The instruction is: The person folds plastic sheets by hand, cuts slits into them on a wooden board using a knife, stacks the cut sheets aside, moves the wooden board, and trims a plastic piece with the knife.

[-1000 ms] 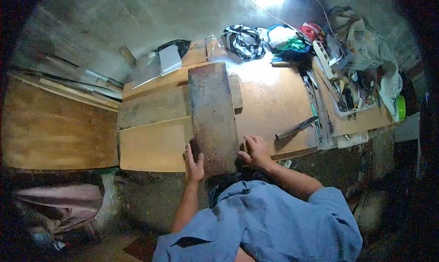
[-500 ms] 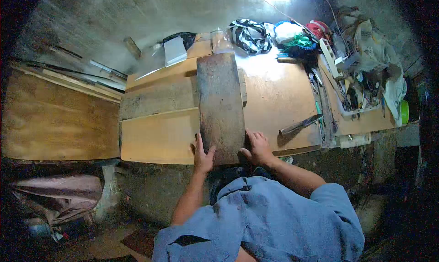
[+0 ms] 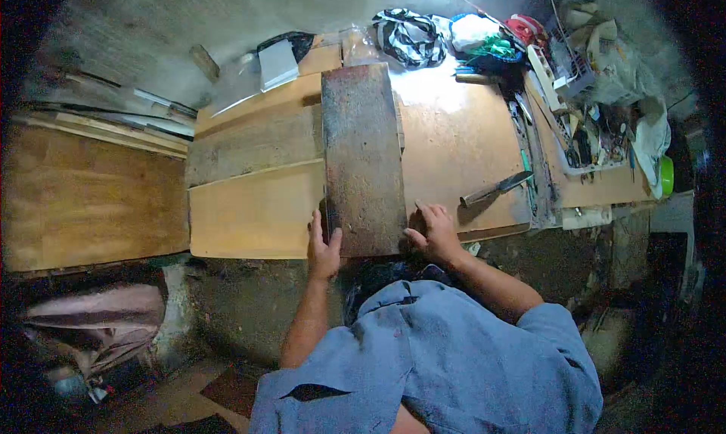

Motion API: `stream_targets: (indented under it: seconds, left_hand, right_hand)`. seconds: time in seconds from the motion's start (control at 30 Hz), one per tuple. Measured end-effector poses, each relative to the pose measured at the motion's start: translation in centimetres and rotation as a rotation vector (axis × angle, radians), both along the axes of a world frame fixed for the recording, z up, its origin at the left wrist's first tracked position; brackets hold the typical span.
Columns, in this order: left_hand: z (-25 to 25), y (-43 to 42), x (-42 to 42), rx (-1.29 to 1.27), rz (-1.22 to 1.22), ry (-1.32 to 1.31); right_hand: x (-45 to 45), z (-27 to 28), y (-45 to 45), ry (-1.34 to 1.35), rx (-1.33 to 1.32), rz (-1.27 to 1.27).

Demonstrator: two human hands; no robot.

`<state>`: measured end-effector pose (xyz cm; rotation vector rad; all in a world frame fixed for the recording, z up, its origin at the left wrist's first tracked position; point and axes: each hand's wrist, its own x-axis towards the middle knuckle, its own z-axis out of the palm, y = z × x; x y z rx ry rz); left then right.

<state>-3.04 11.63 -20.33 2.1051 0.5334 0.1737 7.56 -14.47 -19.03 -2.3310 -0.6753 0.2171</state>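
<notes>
A dark, worn wooden board [image 3: 363,158] lies lengthwise on the worktable [image 3: 257,218], its near end by the front edge. My left hand [image 3: 324,246] is at the board's near left side, thumb and fingers apart, holding nothing. At the near right side is my right hand [image 3: 434,232], its fingers spread and its thumb close to the board's edge. Whether either hand touches the board is hard to tell. A knife [image 3: 495,189] rests to the right of my right hand, blade pointing away to the right.
A white tray of tools [image 3: 597,161] stands at the right, beside a power strip [image 3: 544,78]. Bags [image 3: 410,39] and a white box [image 3: 278,65] sit along the back. Another wooden panel [image 3: 94,199] and long strips are at the left.
The view has shifted. The hands first closed in on the board's near sides; now my right hand's fingers are lifted a little away from its edge.
</notes>
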Motion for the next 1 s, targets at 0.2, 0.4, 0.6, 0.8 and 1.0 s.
stream_targets:
  seconds: [0.2,0.4,0.6,0.8,1.0]
  left_hand:
    - [-1.3,1.1,0.7,-0.026,0.003,-0.099]
    - [-0.3,0.3,1.5,0.121,-0.084,0.022]
    - [-0.7,-0.5,1.4,0.182,-0.09,0.072]
    - [-0.5,-0.7,1.4,0.192,-0.086,0.094]
    - [-0.7,-0.4,1.4,0.164,-0.061,0.141]
  right_hand:
    - [-0.2,-0.2,-0.3,0.002,0.001,-0.019]
    - [0.0,0.1,-0.5,-0.037,0.028,-0.041]
    - [0.0,0.2,-0.5,-0.02,0.0,-0.052]
    - [0.4,0.3,0.0,-0.015,0.023,-0.028]
    - [0.8,0.1,-0.1,-0.018,-0.009,-0.022]
